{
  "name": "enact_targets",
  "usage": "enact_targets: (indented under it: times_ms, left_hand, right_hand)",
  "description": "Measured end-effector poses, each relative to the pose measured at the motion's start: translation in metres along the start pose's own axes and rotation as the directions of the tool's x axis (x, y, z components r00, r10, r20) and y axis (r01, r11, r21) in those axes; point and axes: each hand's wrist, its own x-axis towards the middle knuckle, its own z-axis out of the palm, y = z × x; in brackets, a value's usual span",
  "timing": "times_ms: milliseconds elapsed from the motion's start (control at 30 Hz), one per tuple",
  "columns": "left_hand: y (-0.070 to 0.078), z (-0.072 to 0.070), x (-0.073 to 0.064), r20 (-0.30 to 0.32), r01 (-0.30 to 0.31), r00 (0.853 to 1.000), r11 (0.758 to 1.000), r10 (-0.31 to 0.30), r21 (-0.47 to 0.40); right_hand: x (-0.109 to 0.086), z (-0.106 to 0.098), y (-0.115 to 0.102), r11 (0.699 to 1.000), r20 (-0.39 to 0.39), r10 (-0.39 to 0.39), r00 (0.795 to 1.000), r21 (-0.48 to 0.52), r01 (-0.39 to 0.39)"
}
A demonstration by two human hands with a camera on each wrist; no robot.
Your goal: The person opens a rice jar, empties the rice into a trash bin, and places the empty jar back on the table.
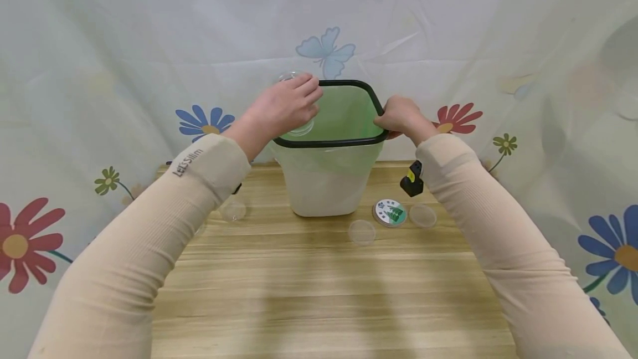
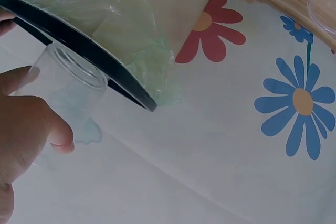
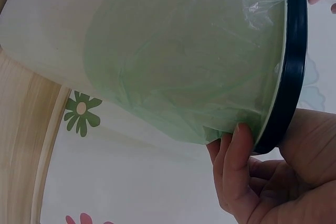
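A white trash bin [image 1: 324,187] with a green plastic liner [image 1: 351,109] and a black rim ring [image 1: 329,143] stands upright on the table. My left hand [image 1: 286,104] holds a clear plastic jar [image 2: 79,72] at the left side of the bin's mouth. Thumb and fingers press on opposite sides of the jar, and its round mouth tilts toward the bin's opening. At the far side, my right hand [image 1: 405,115] grips the rim's right corner, with fingers against the liner's outside [image 3: 210,114] in the right wrist view.
On the wooden table [image 1: 324,292], two clear round discs [image 1: 361,232] lie in front of the bin, beside a round item with a green-and-white printed top [image 1: 391,213]. Another clear round piece [image 1: 233,211] sits at left. A flower-printed curtain [image 1: 199,26] hangs behind.
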Motion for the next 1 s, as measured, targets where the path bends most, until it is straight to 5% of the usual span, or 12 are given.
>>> enact_targets:
  times_ms: [300,600,1000]
  left_hand:
    - [-0.005,0.004,-0.006,-0.062,0.006,0.998,0.998,-0.01,-0.06]
    - [-0.01,0.001,-0.011,0.117,-0.048,0.992,0.998,0.051,-0.028]
    - [-0.01,0.002,-0.013,0.149,-0.022,0.988,0.998,0.031,-0.063]
  right_hand:
    - [-0.002,0.0,-0.001,1.0,0.0,0.001,1.0,0.009,-0.001]
    - [-0.002,0.0,-0.001,1.0,-0.002,-0.001,1.0,0.012,0.001]
    - [-0.001,0.0,0.0,1.0,0.004,-0.012,1.0,0.001,0.012]
